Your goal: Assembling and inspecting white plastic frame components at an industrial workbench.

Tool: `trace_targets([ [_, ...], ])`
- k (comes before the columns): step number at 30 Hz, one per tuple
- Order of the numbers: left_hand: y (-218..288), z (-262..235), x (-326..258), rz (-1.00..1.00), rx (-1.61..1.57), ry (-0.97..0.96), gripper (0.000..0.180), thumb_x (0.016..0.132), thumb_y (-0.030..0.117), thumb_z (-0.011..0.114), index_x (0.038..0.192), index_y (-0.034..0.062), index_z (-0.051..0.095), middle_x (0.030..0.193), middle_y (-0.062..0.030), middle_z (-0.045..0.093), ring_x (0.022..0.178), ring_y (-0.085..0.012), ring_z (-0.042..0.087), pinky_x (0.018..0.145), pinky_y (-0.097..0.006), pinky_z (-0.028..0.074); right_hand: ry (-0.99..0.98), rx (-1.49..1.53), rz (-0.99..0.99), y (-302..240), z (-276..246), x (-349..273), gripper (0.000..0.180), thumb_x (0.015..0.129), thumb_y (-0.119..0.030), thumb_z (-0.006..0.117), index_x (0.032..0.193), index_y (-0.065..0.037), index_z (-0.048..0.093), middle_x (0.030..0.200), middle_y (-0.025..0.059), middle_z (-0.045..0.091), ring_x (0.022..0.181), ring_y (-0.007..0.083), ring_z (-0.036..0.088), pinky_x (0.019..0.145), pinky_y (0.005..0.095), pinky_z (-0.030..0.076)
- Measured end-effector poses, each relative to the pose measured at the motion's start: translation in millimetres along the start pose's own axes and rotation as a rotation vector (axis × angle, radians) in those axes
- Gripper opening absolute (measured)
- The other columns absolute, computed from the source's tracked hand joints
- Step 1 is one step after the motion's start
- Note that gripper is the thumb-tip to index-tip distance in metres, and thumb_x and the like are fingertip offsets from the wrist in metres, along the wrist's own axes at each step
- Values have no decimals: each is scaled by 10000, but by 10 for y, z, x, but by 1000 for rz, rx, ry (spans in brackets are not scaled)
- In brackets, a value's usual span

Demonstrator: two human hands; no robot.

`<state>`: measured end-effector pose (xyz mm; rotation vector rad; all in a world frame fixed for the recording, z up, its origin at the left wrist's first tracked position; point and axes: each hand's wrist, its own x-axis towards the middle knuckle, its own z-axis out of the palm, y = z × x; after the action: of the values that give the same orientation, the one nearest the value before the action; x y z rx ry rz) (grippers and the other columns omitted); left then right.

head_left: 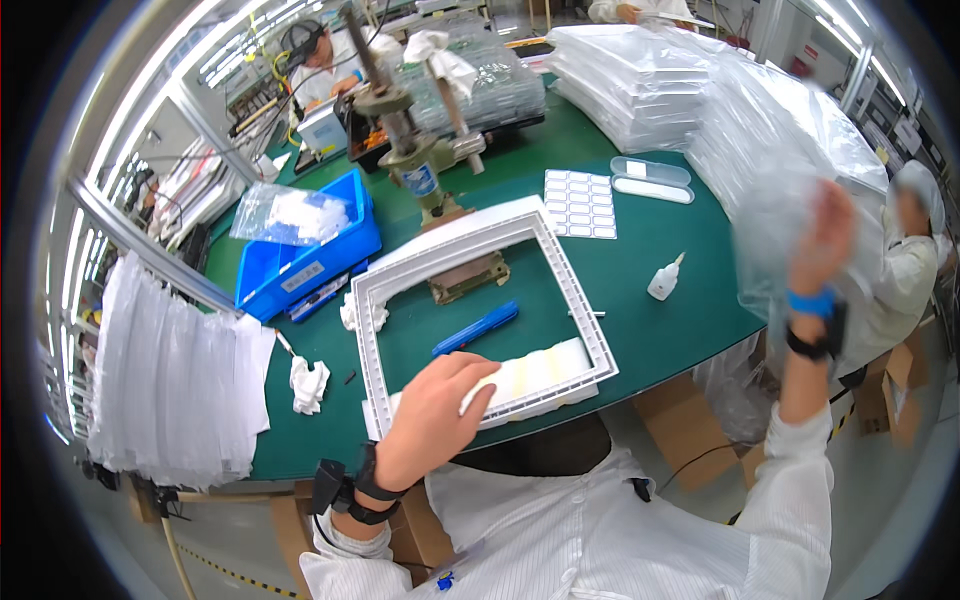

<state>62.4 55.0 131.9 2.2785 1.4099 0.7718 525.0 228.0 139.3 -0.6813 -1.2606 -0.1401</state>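
A white rectangular plastic frame (573, 272) lies on the green table at its near edge, partly over the base of a green hand press (405, 140). My left hand (440, 408) rests at the frame's near side, thumb and fingers apart, fingertips on a white pad with yellowish strips (535, 373). Inside the frame opening lies a blue pen (478, 328). Raised at the far right, my right hand (828, 240) is smeared by motion; its fingers seem closed on a blurred clear plastic bag (772, 245) hanging beside it.
Left of the frame stand a blue bin (345, 245), a crumpled white cloth (308, 385) and stacked white sheets (180, 370). To the right are a label sheet (580, 204), a clear case (652, 180) and a small bottle (664, 280). Plastic-wrapped stacks (630, 90) and co-workers (905, 260) stand beyond.
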Motion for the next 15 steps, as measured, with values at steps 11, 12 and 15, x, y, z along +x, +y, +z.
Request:
trace_targets([
  [11, 154, 1199, 1558, 217, 526, -297, 69, 731, 167, 712, 706, 103, 709, 760, -68, 670, 801, -257, 655, 814, -357, 431, -699, -524, 90, 1445, 1287, -540, 262, 895, -172, 643, 1149, -113, 660, 1334, 211, 552, 1175, 412, 553, 968, 459, 478],
  [12, 190, 1218, 1658, 144, 608, -450, 108, 718, 184, 737, 722, 85, 695, 756, -76, 683, 757, -281, 667, 776, -378, 442, -709, -500, 83, 1348, 1308, -507, 262, 895, -172, 643, 1149, -113, 660, 1334, 211, 552, 1175, 412, 553, 968, 459, 478],
  [15, 109, 1470, 1736, 110, 643, -412, 40, 698, 121, 714, 688, 91, 688, 723, -83, 687, 700, -286, 669, 737, -375, 439, -746, -610, 100, 936, 1167, -285, 287, 895, -155, 634, 1178, -111, 659, 1387, 210, 523, 1211, 409, 540, 996, 444, 466],
])
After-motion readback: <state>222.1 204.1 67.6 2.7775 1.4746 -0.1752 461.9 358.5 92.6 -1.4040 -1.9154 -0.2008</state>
